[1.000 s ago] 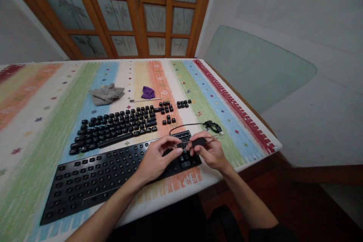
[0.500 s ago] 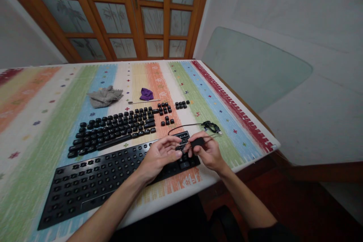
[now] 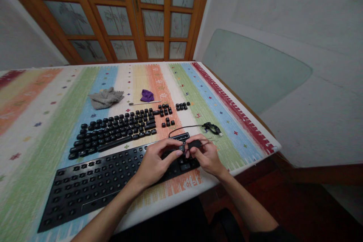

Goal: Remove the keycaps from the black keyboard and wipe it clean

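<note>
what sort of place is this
Probably a room in a home: wooden doors with patterned glass panes and a striped tablecloth suggest it, with a keyboard and loose keycaps laid out.

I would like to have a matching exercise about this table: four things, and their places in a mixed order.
Things:
1. grey cloth
2. loose keycaps
3. keyboard base
4. black-handled tool

Places:
A. held in the right hand
B. crumpled, left of the purple cloth
C. partly hidden by the left hand and forearm
D. grouped in rows on the striped tablecloth

Pairs: 1-B, 2-D, 3-C, 4-A.
</note>
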{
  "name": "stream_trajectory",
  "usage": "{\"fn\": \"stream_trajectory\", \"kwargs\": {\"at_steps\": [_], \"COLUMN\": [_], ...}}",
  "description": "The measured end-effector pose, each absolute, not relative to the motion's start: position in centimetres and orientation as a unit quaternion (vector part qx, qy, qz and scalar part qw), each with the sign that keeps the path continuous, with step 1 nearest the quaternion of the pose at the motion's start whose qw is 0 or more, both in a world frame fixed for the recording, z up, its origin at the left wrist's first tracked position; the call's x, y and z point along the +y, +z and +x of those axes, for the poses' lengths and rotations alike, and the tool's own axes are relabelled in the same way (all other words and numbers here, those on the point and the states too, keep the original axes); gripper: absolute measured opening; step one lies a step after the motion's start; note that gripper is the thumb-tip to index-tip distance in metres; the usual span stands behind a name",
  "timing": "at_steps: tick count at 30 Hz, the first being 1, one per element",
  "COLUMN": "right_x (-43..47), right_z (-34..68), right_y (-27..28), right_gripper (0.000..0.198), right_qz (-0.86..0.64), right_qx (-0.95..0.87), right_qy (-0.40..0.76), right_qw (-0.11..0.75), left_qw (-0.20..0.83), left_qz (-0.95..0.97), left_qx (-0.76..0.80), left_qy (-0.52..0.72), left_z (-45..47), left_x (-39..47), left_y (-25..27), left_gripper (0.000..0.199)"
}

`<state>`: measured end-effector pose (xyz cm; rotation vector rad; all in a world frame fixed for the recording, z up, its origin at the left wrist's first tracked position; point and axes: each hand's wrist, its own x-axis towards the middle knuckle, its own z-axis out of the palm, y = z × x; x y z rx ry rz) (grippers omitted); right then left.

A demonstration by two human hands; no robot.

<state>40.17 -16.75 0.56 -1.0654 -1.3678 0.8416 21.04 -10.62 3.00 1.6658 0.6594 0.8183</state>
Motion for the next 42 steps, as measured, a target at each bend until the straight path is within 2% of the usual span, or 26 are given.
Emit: {"fn": "stream_trajectory", "kwargs": {"at_steps": [5, 10, 15, 23, 42], "right_x": [-16.7, -16.5, -16.5, -17.3, -18.3], "right_z": [40.3, 40.6, 41.3, 42.4, 43.6], "right_y": [0.8, 0.6, 0.4, 0.3, 0.4], "right_gripper": [0.028, 0.029, 0.027, 0.029, 0.022], "right_qz": [-0.478, -0.516, -0.533, -0.554, -0.555], "right_qx": [-0.591, -0.585, -0.567, -0.580, -0.642], "right_qy": [0.343, 0.318, 0.290, 0.265, 0.211], "right_qw": [0.552, 0.539, 0.557, 0.535, 0.485], "left_qw": [0.366, 0.279, 0.174, 0.134, 0.117], "left_qz": [0.834, 0.885, 0.898, 0.932, 0.939], "left_qx": [0.211, 0.150, 0.178, 0.206, 0.228], "left_qy": [0.356, 0.342, 0.362, 0.267, 0.229], "left_z": [20.5, 20.9, 23.2, 28.4, 30.4], "left_x": [-9.5, -7.0, -1.7, 4.6, 5.6], "left_y": [3.5, 4.6, 4.5, 1.2, -0.8], "left_gripper": [0.011, 0.013, 0.008, 0.006, 0.011]}}
